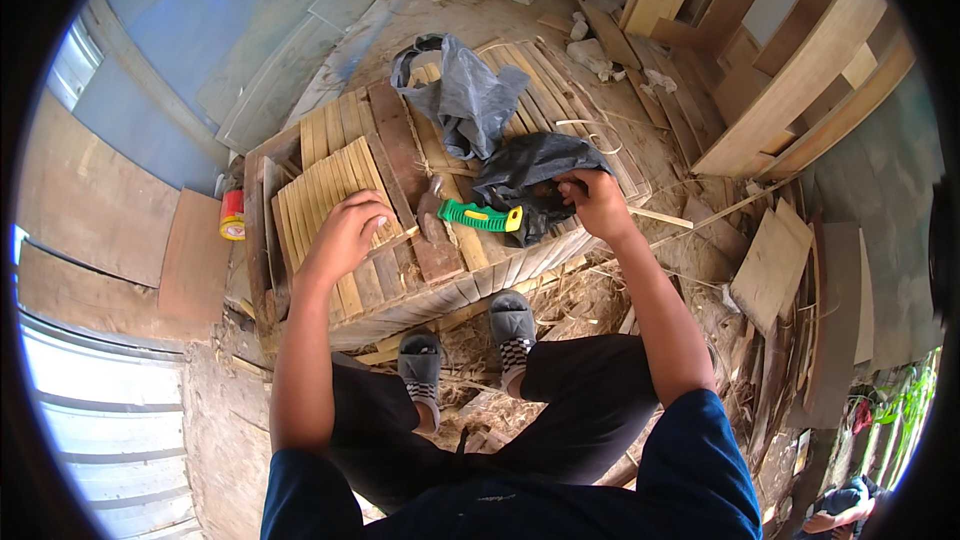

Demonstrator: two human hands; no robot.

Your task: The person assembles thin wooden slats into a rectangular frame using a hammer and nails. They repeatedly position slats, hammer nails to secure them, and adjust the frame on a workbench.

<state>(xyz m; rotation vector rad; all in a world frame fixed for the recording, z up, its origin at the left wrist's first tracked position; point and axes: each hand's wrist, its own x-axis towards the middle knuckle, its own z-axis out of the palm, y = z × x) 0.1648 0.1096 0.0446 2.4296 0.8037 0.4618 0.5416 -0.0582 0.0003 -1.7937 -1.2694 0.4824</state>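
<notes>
The left hand (350, 230) rests palm-down, fingers curled, on the bamboo slats (325, 195) of the wooden panel (400, 155); whether it grips anything cannot be told. The right hand (595, 202) pinches the black plastic bag (530, 165). A green-handled hammer (478, 216) lies between both hands. A grey bag (470, 95) lies farther away.

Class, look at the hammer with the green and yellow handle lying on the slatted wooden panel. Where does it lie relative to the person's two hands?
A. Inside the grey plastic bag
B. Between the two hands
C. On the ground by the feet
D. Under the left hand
B: the hammer with the green and yellow handle lies on the slatted wooden panel between the left hand, which rests on the slats, and the right hand, which grips the black plastic bag.
</notes>
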